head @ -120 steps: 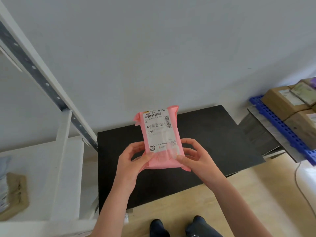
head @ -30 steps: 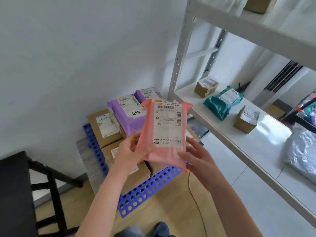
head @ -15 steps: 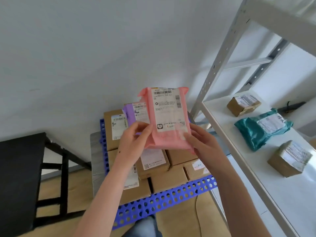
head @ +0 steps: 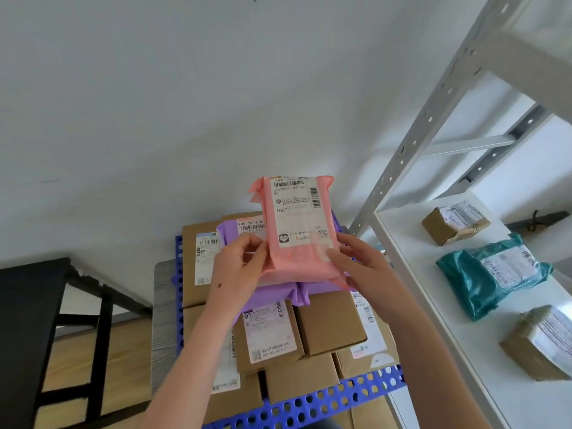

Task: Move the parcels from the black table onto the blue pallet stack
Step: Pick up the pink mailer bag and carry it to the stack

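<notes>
A pink mailer parcel (head: 297, 224) with a white label is held upright over the parcels on the blue pallet stack (head: 309, 404). My left hand (head: 240, 267) grips its lower left edge and my right hand (head: 360, 264) grips its lower right edge. Directly beneath it lie purple mailers (head: 275, 294) on top of several brown cardboard boxes (head: 329, 323). Part of the black table (head: 28, 320) shows at the left edge. Whether the pink parcel's bottom touches the purple mailers is hidden by my hands.
A white metal shelf (head: 464, 320) stands on the right, carrying two brown boxes (head: 453, 222) (head: 540, 343) and a teal mailer (head: 495, 274). Its perforated upright (head: 411, 144) rises just right of the pallet. A white wall is behind. Wooden floor shows between table and pallet.
I have turned from the black table to the pallet, carrying the pink parcel in both hands. Over the last second it has moved closer and lower above the purple mailers.
</notes>
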Demonstrator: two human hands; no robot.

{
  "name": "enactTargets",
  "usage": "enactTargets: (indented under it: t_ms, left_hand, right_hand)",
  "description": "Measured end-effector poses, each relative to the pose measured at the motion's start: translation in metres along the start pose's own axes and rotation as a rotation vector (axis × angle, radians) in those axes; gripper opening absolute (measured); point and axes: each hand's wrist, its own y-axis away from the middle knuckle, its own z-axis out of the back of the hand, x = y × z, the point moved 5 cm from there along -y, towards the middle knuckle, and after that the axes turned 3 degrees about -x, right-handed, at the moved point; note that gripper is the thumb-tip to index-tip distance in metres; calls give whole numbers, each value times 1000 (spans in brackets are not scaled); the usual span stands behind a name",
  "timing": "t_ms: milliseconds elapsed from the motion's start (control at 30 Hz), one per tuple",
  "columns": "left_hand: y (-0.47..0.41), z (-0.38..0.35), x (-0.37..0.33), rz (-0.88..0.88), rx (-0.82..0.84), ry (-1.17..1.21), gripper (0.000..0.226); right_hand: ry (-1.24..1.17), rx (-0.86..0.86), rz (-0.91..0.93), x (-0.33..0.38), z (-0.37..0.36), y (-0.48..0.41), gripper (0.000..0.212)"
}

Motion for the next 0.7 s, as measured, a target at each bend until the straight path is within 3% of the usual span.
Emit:
enactTargets:
  t_ms: [233,400,533,700]
  left_hand:
    - [10,-3,3,38,-176,-73,19]
    - [18,-10,0,22,-249,-172,25]
    - [20,-11,5,18,-298,-270,23]
    - [15,-5,13,48,-346,-340,15]
  right_hand:
    - [140,116,27,-4,6,-21,23]
    - [223,181,71,-3,12,-28,38]
    - [230,190,76,-8,15,-30,26]
    - [307,244,86,-4,15,-37,29]
